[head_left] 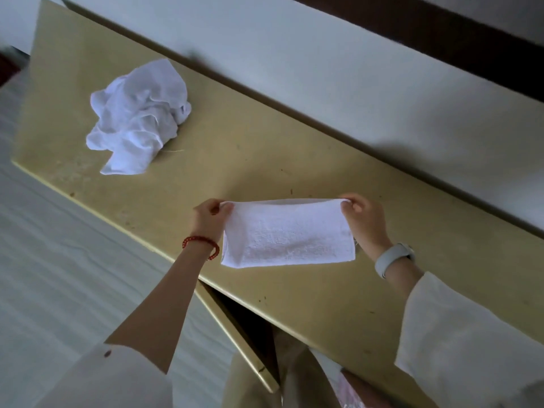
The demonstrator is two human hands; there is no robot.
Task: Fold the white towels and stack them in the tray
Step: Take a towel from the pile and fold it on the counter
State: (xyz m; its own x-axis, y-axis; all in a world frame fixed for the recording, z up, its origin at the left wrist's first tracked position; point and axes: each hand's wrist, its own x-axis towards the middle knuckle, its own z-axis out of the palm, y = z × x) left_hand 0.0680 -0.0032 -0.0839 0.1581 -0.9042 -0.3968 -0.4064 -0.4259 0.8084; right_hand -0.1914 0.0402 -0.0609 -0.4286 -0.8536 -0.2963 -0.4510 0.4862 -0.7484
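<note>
Sleeved forearms reached up from 6 o'clock. Left hand (209,214) and right hand (363,214) each pinched a top corner of a half-folded white towel (287,235), its long axis running 9 to 3 o'clock above the desk (250,148). Crumpled towels (138,119) lay well apart at 10 o'clock. No tray showed.

Both arms reach forward, hands raised level and apart.
The left hand (209,217) and right hand (362,217) each pinch with curled fingers, wrists bent slightly inward, forearms bare below pushed-up sleeves.
</note>
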